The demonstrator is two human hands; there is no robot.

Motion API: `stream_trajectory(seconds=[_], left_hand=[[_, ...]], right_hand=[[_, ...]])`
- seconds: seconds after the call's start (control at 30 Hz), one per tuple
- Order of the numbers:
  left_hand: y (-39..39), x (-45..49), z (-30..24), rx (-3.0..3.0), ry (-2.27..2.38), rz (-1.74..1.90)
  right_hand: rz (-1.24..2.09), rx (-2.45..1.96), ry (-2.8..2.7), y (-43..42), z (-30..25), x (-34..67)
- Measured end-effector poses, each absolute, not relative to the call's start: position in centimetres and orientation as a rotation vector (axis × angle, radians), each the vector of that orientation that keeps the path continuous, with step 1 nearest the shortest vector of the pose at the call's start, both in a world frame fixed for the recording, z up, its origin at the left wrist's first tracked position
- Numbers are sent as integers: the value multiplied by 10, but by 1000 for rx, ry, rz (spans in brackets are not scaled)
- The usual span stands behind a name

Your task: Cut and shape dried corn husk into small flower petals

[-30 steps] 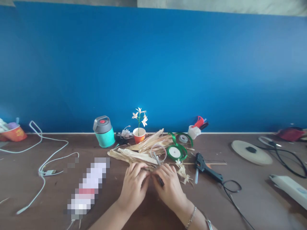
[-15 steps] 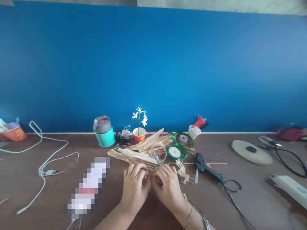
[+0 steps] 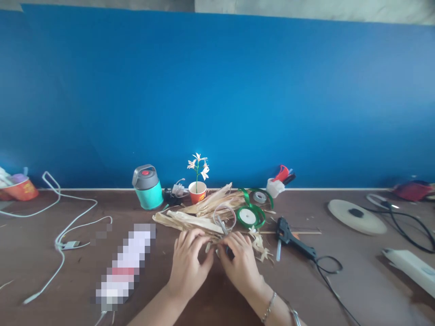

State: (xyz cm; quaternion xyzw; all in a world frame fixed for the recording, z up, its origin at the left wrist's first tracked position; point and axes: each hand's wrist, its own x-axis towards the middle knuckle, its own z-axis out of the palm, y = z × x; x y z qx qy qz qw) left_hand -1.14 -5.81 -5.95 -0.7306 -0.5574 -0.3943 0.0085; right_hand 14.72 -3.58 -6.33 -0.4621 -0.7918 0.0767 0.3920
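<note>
My left hand (image 3: 188, 262) is curled, with a small pale piece of dried husk (image 3: 208, 247) between its thumb and index finger. Close beside it, my right hand (image 3: 242, 262) pinches at the same spot, and a bit of the pale material shows at its fingertips. The fingers partly hide what they grip. Just beyond lies a pile of dried husks (image 3: 190, 221), with scissors (image 3: 224, 222) on it. A green ribbon spool (image 3: 247, 216) lies right of the scissors. Pale husk flowers (image 3: 261, 248) rest beside my right hand.
A black glue gun (image 3: 294, 240) with a cord lies to the right. At the back stand a teal container (image 3: 149, 194), a paper cup (image 3: 197, 195) with a white flower stem and a pen holder (image 3: 275, 186). White cables (image 3: 61, 235) sprawl left; a round lid (image 3: 356, 222) lies right.
My left hand's thumb and index finger have spread slightly, and the pale piece now shows between them. Both hands stay close together at nearly the same place.
</note>
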Motion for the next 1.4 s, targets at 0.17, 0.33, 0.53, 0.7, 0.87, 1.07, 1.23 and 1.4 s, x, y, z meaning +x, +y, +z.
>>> stream_trajectory(seconds=[0.17, 0.33, 0.53, 0.7, 0.87, 1.07, 1.23, 1.4], left_hand=[[-58, -9, -63, -2304, -1641, -1262], [-61, -5, -65, -2278, -1650, -1217], [-58, -9, -61, -2146, -1793, -1133], [-51, -22, -62, -2202, -1887, -1126], [-50, -22, -64, -2432, -1836, -1121], [-45, -27, -64, -2454, -1885, -1282], [-41, -31, -67, -2418, -1973, -1422], [-41, -31, -68, -2385, -2046, -1480]], right_hand=[[231, -1157, -2062, -38, -60, 145], [136, -1153, -2043, -39, -62, 139], [-32, -1261, -1988, -38, -62, 140], [7, -1240, -1983, -32, -59, 152], [64, -1221, -2066, -31, -59, 155], [20, -1219, -2215, -32, -64, 156], [79, -1155, -2276, -37, -62, 152], [184, -1035, -2250, -38, -58, 149]])
